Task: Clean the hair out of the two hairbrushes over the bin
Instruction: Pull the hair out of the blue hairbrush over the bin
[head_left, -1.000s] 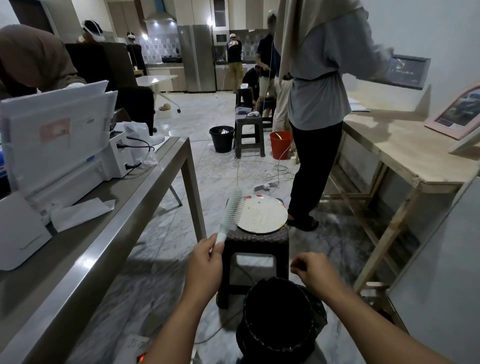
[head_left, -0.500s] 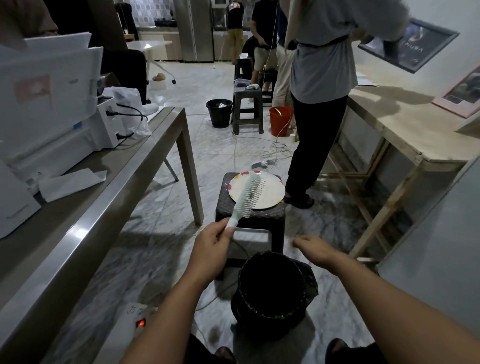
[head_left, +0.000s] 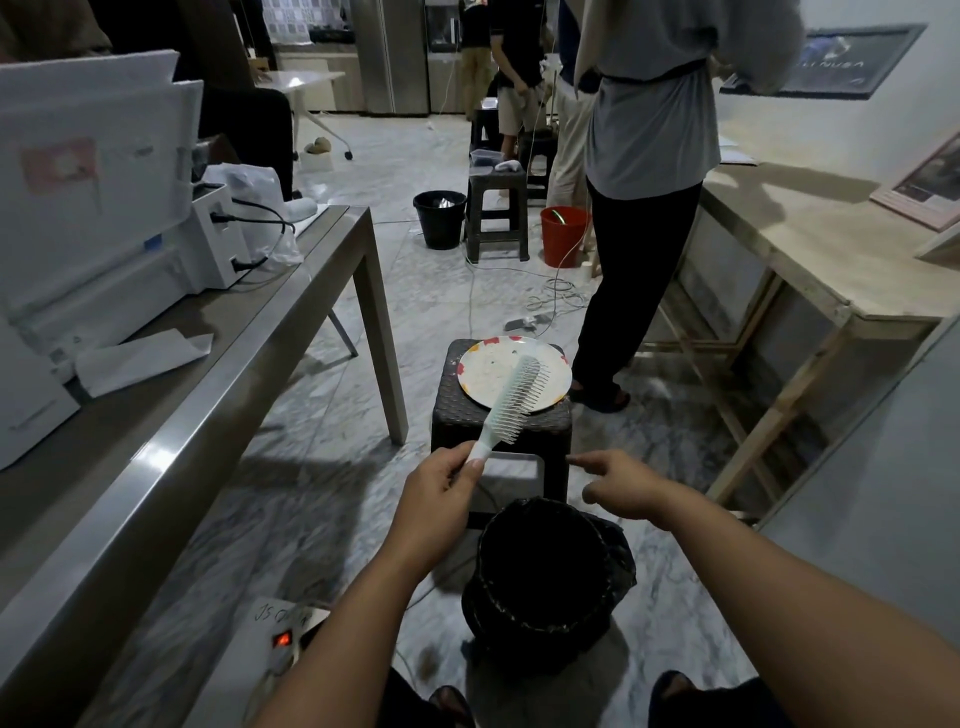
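My left hand (head_left: 441, 493) grips the handle of a pale green hairbrush (head_left: 511, 402), whose head tilts up and to the right, bristles facing right, over a white plate (head_left: 483, 374) on a dark stool (head_left: 457, 410). My right hand (head_left: 621, 483) hovers empty just right of the brush handle, index finger pointing left, other fingers loosely curled. Below both hands a black bin (head_left: 545, 577) lined with a black bag stands on the floor. I see only one hairbrush.
A steel table (head_left: 218, 364) with a white printer (head_left: 104, 208) runs along the left. A wooden table (head_left: 810, 260) stands at the right. A person in a grey top (head_left: 649, 130) stands beyond the stool. A power strip (head_left: 285, 636) with a red light lies by my left arm.
My left hand has tipped the brush from nearly upright at the plate's left edge to leaning right over the plate. My right hand has come closer to the handle. The view has tilted downward.
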